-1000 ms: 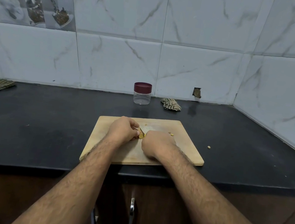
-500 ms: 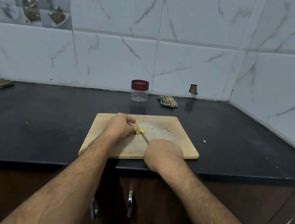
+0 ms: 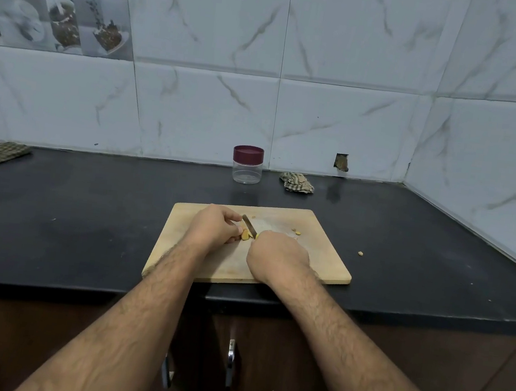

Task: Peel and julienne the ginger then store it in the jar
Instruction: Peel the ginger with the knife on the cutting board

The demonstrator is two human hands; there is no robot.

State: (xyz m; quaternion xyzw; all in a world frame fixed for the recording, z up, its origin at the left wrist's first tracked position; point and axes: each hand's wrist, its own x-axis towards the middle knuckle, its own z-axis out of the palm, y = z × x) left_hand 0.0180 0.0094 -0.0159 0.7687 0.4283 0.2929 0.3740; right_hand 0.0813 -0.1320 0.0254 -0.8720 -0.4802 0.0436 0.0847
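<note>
1. Head view: the ginger [image 3: 245, 234] lies on the wooden cutting board [image 3: 323, 262], between the two hands.
2. The left hand [image 3: 214, 226] pinches the ginger with curled fingers.
3. The right hand [image 3: 277, 256] grips the knife [image 3: 249, 225], whose blade lies against the ginger.
4. The jar [image 3: 246, 168], lid on, stands well behind on the black counter [image 3: 84, 222].

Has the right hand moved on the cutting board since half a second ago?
Yes. The right hand has moved away from the cutting board's near edge, up beside the ginger.
</note>
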